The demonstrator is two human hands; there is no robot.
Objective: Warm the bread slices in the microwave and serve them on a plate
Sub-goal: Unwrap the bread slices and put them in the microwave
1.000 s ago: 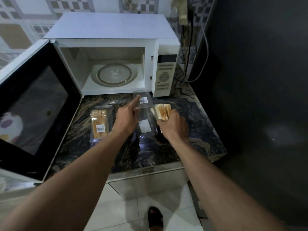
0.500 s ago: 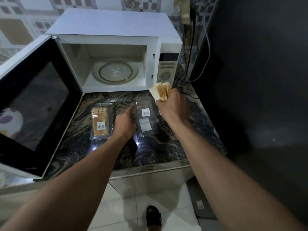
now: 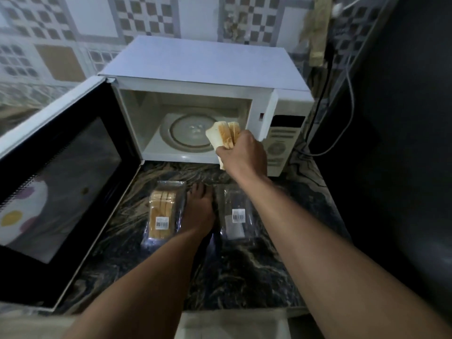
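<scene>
My right hand [image 3: 244,152] grips a stack of bread slices [image 3: 223,135] at the mouth of the white microwave [image 3: 203,69], just over the right edge of its glass turntable [image 3: 188,133]. The microwave door [image 3: 61,182] hangs wide open to the left. My left hand [image 3: 199,211] rests flat on the dark marble counter [image 3: 244,277], fingers apart, between two clear plastic packs. The left pack [image 3: 162,214] holds bread slices. The right pack [image 3: 234,214] is empty and lies beneath my right forearm. No plate is in view.
A control panel [image 3: 281,143] fills the microwave's right side. A power cable [image 3: 347,94] hangs down behind it on the right. A dark wall or appliance [image 3: 403,143] bounds the counter's right side. Patterned tiles [image 3: 73,45] cover the back wall.
My right hand lifted the bread slices from the counter up and forward to the microwave opening. My left hand let go of the empty pack and settled on the counter between the packs.
</scene>
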